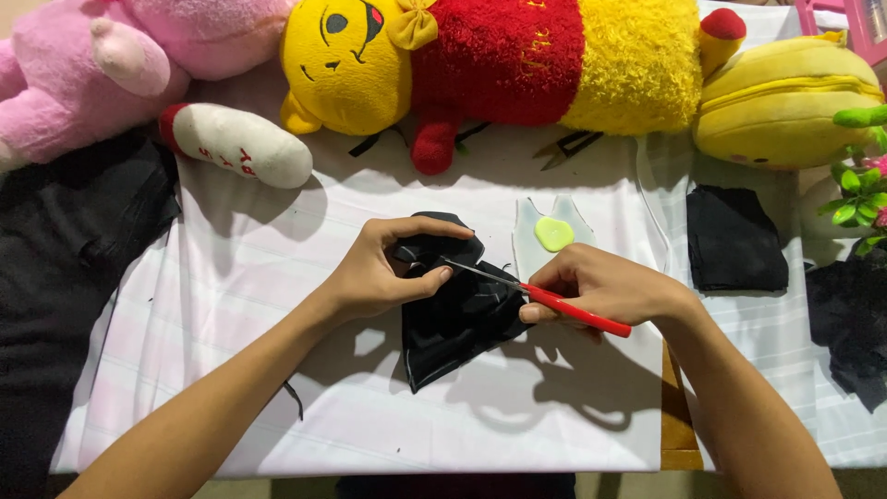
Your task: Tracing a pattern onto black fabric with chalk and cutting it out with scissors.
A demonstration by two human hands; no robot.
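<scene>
My left hand (383, 268) pinches the upper part of a piece of black fabric (453, 323) that lies on a white cloth (277, 370). My right hand (601, 286) grips red-handled scissors (554, 300). Their thin metal blades point left onto the fabric, close to my left thumb. A small yellow-green oval piece (553, 234) rests on a clear cut-out shape (531, 236) just above my right hand.
A yellow plush bear in a red top (499, 60), a pink plush toy (120, 65) and a yellow round cushion (785, 102) line the far edge. A folded black fabric square (735, 238) lies to the right, dark cloth (65, 240) to the left, green plant leaves (859, 199) at far right.
</scene>
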